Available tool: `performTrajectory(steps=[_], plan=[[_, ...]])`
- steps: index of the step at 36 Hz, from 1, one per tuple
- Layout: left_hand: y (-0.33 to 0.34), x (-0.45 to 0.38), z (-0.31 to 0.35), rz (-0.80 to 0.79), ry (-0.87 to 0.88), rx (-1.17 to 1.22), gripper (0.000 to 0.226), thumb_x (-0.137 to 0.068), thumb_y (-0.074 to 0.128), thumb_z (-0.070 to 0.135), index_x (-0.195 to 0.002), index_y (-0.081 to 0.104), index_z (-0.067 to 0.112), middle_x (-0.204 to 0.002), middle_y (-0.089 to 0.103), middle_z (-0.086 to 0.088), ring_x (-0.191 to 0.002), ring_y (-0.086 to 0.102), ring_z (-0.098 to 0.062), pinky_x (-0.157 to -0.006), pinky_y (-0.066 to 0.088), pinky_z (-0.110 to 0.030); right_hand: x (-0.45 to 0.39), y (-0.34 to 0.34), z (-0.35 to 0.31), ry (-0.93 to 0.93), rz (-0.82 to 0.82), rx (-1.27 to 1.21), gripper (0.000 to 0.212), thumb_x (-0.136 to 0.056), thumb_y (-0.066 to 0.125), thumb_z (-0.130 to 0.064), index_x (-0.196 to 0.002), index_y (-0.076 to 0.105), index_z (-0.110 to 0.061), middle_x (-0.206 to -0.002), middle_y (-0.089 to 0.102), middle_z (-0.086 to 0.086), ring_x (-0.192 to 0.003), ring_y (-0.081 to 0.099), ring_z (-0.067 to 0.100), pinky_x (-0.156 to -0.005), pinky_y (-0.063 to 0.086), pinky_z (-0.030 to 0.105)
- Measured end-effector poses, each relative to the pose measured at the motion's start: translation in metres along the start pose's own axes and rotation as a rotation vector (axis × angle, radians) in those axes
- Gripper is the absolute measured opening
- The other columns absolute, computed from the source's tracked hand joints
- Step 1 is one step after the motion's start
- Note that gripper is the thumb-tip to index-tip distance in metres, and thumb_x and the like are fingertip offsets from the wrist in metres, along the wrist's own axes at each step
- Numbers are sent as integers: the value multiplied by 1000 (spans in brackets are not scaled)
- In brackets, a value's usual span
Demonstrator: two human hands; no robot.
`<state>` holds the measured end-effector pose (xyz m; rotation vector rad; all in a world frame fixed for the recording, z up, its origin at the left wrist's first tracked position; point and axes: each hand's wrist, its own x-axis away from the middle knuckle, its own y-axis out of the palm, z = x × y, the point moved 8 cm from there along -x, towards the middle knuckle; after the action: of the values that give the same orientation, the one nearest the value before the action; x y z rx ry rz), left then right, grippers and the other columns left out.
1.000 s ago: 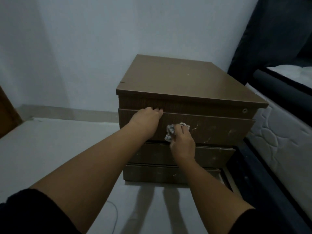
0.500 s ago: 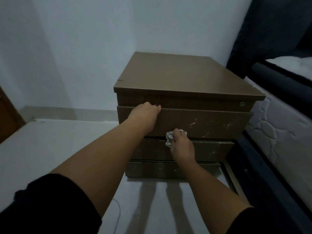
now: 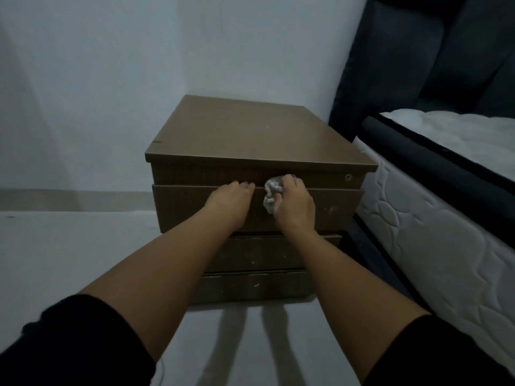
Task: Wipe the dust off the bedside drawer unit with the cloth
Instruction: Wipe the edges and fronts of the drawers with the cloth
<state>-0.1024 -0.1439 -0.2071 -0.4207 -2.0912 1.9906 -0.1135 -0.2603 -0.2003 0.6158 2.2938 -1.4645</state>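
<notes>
**While the left hand steadies, the cloth works the top drawer's upper edge**

With the drawer unit (image 3: 259,140) as the landmark, everything sits on its front face. The right hand (image 3: 292,206) has its fingers curled tight around a crumpled pale cloth (image 3: 271,195), pressing it against the top drawer front (image 3: 181,207) right at the seam under the unit's top panel. The left hand (image 3: 230,201) lies just beside the cloth, fingers together and hooked over the same drawer's upper lip, gripping nothing else.

To do this step well, I judge the cloth should run along the seam in one direction with even pressure, with the wad refolded so a clean face meets the wood; the bunched shape gives little contact. The left hand's hold looks useful for stopping the drawer from sliding as the cloth pushes.

Pale specks show on the drawer fronts lower down the unit and towards its right side near the lock (image 3: 348,177), so much of the front probably remains to be wiped.

Room to move is uneven. Right of the unit, the mattress (image 3: 434,246) stands close, leaving a narrow gap, so strokes that way must stop short. Left of the unit the floor (image 3: 69,246) gives open room, and the wall (image 3: 111,79) stands behind it.
</notes>
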Motion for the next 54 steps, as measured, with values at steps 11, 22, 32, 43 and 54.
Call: performTrajectory(steps=[11, 22, 32, 43, 54], plan=[[1, -10, 0, -27, 32, -112, 71, -87, 57, 8, -150, 25, 13, -147, 40, -8, -127, 47, -30, -101, 47, -41, 30, 44, 31, 67, -97, -51, 27, -86, 56, -14, -113, 51, -9, -119, 54, 10, -103, 57, 25, -80, 46, 32], [4, -12, 3, -31, 11, -139, 66, -89, 53, 7, -149, 26, 8, -143, 43, -12, -127, 47, -31, -99, 47, -40, 50, 93, 59, 245, -312, -16, 20, -86, 59, -15, -105, 54, -12, -112, 58, 9, -99, 59, 25, -79, 48, 35], [-1, -7, -1, -102, -13, -110, 61, -91, 47, 7, -149, 29, 14, -144, 43, -11, -126, 48, -32, -98, 49, -41, 50, 62, 56, 135, -316, -39, 20, -87, 58, -20, -105, 50, -18, -106, 59, 6, -89, 60, 22, -71, 51, 35], [-6, -15, 59, -28, 76, 29, 76, -91, 46, -2, -155, 8, 17, -162, 10, -2, -148, 16, -24, -120, 23, -40, 2, -26, 58, 88, 10, 26, 15, -90, 51, -22, -104, 55, -22, -108, 55, 1, -90, 56, 21, -65, 36, 28], [-10, -30, 66, -89, 84, -178, 70, -91, 51, 5, -153, 18, 16, -154, 32, -6, -136, 39, -29, -107, 43, -41, 21, 19, 82, 192, -81, 17, 25, -83, 62, -20, -107, 55, -20, -110, 59, 4, -97, 58, 20, -76, 51, 33]])
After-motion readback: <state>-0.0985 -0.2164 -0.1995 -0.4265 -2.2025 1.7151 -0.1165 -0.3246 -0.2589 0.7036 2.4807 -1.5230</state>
